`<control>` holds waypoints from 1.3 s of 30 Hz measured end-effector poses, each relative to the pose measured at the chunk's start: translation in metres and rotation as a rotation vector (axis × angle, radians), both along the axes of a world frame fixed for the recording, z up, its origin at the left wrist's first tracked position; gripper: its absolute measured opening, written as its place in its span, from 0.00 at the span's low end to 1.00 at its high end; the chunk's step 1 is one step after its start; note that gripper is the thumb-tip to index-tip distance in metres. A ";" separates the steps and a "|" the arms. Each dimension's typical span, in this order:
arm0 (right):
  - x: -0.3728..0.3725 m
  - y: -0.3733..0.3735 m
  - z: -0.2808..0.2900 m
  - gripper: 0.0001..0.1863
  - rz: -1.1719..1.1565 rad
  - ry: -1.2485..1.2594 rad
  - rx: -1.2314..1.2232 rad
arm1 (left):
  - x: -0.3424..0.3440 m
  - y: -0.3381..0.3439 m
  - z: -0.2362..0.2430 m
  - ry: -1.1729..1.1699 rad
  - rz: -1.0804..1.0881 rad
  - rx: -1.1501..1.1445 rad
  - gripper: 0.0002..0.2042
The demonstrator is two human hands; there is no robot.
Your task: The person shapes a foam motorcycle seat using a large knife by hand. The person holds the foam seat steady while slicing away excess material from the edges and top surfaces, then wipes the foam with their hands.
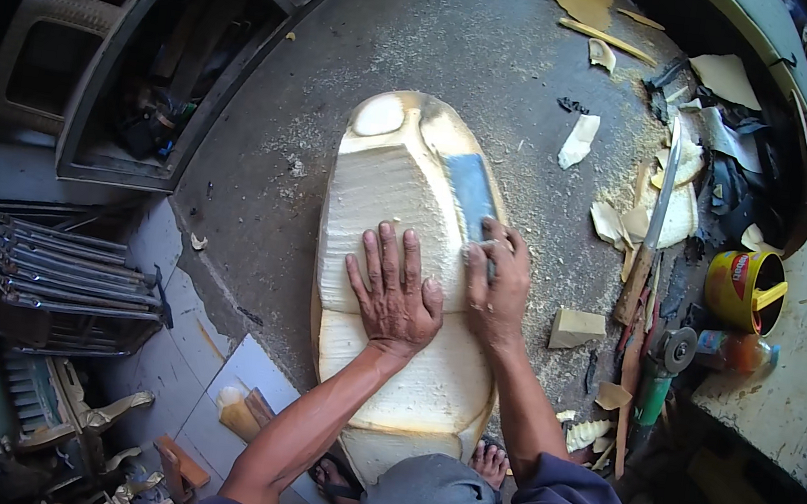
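A long cream foam seat pad with carved contours lies lengthwise in front of me, rounded at its far end. My left hand presses flat on its middle, fingers spread, holding nothing. To the right, my right hand has its fingers curled round the near end of a flat blue-grey strip, which looks like sandpaper or a thin blade. That strip lies along the pad's right shoulder, near a groove. Its end under the fingers is hidden.
Foam scraps and crumbs litter the grey floor. On the right are a long knife, an angle grinder, a foam block and a yellow can. Metal frames and a grey cabinet stand at left.
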State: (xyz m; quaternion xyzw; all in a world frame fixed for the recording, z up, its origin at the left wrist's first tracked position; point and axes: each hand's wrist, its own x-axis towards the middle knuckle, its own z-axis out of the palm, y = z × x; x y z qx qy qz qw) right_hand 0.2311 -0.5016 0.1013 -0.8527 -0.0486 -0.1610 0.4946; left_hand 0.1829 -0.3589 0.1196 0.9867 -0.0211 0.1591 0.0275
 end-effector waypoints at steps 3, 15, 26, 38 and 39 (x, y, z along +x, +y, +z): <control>0.052 -0.032 0.012 0.16 -0.129 0.247 0.098 | -0.010 -0.023 0.005 0.044 -0.032 -0.070 0.32; 0.111 0.007 0.013 0.15 -0.098 0.179 -0.004 | 0.002 -0.020 0.003 0.043 -0.029 -0.054 0.33; 0.118 0.033 0.031 0.16 0.044 0.190 0.127 | -0.001 -0.006 0.004 0.040 -0.017 -0.036 0.32; 0.031 0.018 0.036 0.14 0.086 0.010 0.131 | -0.012 0.002 0.006 0.077 -0.003 -0.029 0.33; 0.026 0.007 0.018 0.13 0.051 -0.014 0.089 | -0.003 0.001 0.003 0.064 -0.018 -0.050 0.33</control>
